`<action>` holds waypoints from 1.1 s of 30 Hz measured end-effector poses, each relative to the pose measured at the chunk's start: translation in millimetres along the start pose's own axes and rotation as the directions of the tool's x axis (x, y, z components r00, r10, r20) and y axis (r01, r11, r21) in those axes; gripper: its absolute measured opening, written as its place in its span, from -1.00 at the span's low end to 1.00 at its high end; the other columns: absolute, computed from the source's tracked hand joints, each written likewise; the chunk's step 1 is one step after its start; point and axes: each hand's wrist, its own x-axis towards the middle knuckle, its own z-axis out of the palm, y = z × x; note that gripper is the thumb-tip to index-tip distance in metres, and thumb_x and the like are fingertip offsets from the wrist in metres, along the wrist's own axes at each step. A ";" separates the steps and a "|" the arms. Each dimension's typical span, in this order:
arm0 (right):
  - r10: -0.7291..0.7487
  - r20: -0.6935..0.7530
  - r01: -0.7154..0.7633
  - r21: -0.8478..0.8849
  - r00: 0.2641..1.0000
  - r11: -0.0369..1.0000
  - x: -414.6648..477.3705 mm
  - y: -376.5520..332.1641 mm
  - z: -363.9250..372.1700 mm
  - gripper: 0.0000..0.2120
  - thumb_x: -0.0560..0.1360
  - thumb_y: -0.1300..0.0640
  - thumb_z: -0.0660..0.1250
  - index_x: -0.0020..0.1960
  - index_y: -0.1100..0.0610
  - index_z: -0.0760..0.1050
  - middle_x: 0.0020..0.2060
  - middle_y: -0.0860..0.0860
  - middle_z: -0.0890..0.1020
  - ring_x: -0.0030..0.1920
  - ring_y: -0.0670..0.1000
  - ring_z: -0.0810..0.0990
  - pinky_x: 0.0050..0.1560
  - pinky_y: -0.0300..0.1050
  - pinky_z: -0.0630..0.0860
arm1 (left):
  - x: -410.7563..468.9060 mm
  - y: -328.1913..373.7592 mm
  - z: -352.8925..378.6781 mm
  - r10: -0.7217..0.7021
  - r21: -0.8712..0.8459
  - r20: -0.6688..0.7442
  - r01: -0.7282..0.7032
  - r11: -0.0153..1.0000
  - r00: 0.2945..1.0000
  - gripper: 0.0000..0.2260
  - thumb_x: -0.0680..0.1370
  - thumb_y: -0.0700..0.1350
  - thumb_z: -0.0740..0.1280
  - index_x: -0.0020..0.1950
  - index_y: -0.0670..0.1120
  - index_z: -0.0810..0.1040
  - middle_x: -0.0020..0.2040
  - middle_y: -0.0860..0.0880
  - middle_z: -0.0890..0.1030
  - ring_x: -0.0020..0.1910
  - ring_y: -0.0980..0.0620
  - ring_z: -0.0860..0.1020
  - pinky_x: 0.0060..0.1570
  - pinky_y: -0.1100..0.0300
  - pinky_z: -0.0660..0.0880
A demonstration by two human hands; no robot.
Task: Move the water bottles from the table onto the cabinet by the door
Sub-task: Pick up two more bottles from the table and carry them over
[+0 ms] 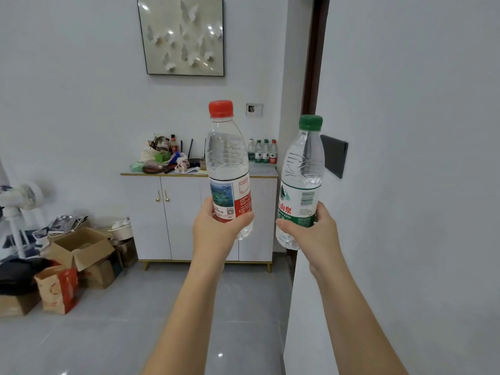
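Left hand (216, 226) wraps red-capped clear plastic bottle (228, 169), right hand (311, 234) wraps green-capped clear plastic bottle (301, 182); carrying step, white cabinet (173, 212) beyond: walk over, set down beside standing bottles (262, 151).

I hold one bottle (228, 169) upright in my left hand (216, 228) and another bottle (301, 182) just to its right in my right hand (313, 234). At twelve o'clock, behind them, stands the cabinet (173, 217), with a row of bottles (262, 152) on its right end and clutter (165, 158) on its left. Boxes (78, 250) lie on the floor at ten o'clock.
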 end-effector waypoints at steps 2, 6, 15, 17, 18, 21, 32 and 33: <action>0.002 -0.016 -0.001 0.010 1.000 1.000 18.4 13.3 13.0 -0.47 0.33 0.29 0.57 0.15 -0.07 0.45 -0.03 -0.23 0.60 -0.01 -0.19 0.59 -0.04 -0.21 0.55 | 24.2 -13.5 1.3 0.006 -0.010 -0.004 -0.006 1.000 1.000 -0.56 0.34 -0.22 0.56 0.11 0.10 0.53 0.00 0.10 0.67 -0.02 0.15 0.64 -0.01 0.15 0.58; 0.001 -0.029 -0.001 0.025 1.000 1.000 65.7 38.8 44.3 -0.49 0.33 0.30 0.56 0.05 -0.16 0.46 -0.04 -0.24 0.60 -0.01 -0.18 0.60 -0.06 -0.23 0.55 | 80.8 -40.0 3.7 0.016 -0.015 0.014 -0.016 1.000 1.000 -0.57 0.35 -0.20 0.56 0.04 0.18 0.48 0.00 0.12 0.64 -0.01 0.16 0.62 -0.05 0.18 0.56; -0.031 -0.088 0.033 0.027 0.996 0.999 191.4 68.8 112.3 -0.48 0.31 0.33 0.57 0.03 -0.18 0.49 -0.03 -0.20 0.66 0.01 -0.17 0.64 -0.10 -0.27 0.57 | 238.6 -75.3 9.0 -0.001 -0.033 0.112 0.005 0.999 0.994 -0.54 0.34 -0.25 0.56 0.14 0.06 0.52 0.01 0.07 0.66 -0.03 0.14 0.63 0.00 0.12 0.58; -0.039 -0.109 0.040 0.011 0.993 0.999 213.9 77.5 122.7 -0.47 0.30 0.32 0.57 0.07 -0.17 0.50 0.01 -0.16 0.67 0.04 -0.13 0.65 -0.02 -0.16 0.61 | 264.8 -85.1 10.9 -0.010 -0.036 0.121 0.014 0.999 0.993 -0.51 0.33 -0.27 0.56 0.20 0.00 0.53 0.02 0.05 0.67 -0.01 0.12 0.63 0.01 0.11 0.58; -0.038 -0.115 0.038 0.001 0.993 0.999 224.1 82.1 127.0 -0.46 0.30 0.31 0.57 0.10 -0.15 0.50 0.03 -0.15 0.67 0.06 -0.11 0.65 0.03 -0.11 0.61 | 276.0 -90.5 11.9 -0.017 -0.039 0.120 0.022 0.999 0.993 -0.49 0.33 -0.27 0.56 0.22 -0.01 0.52 0.03 0.04 0.66 0.00 0.10 0.63 0.02 0.10 0.58; -0.030 -0.124 0.029 -0.014 0.992 0.999 252.6 96.0 137.7 -0.46 0.30 0.31 0.57 0.14 -0.11 0.51 0.04 -0.13 0.67 0.06 -0.10 0.65 0.08 -0.05 0.62 | 304.6 -107.0 15.1 -0.038 -0.048 0.109 0.043 0.998 0.993 -0.48 0.33 -0.26 0.56 0.24 -0.02 0.52 0.04 0.04 0.66 0.01 0.09 0.63 0.01 0.09 0.59; 0.015 -0.065 -0.015 0.008 0.998 1.000 373.0 163.0 167.6 -0.46 0.30 0.34 0.56 0.18 -0.03 0.52 0.04 -0.08 0.67 0.07 -0.06 0.65 0.03 -0.10 0.61 | 410.6 -171.1 45.0 -0.086 -0.022 0.056 0.087 0.996 0.995 -0.50 0.32 -0.28 0.56 0.19 -0.02 0.53 0.01 0.03 0.67 -0.03 0.10 0.64 -0.05 0.16 0.58; 0.013 -0.063 -0.012 0.019 0.998 1.000 387.7 170.0 169.7 -0.46 0.30 0.35 0.56 0.18 -0.02 0.52 0.03 -0.09 0.67 0.06 -0.07 0.66 0.00 -0.13 0.61 | 423.0 -177.8 50.6 -0.082 -0.018 0.054 0.083 0.996 0.995 -0.51 0.32 -0.28 0.56 0.19 -0.02 0.53 0.01 0.03 0.67 -0.04 0.10 0.64 -0.06 0.17 0.58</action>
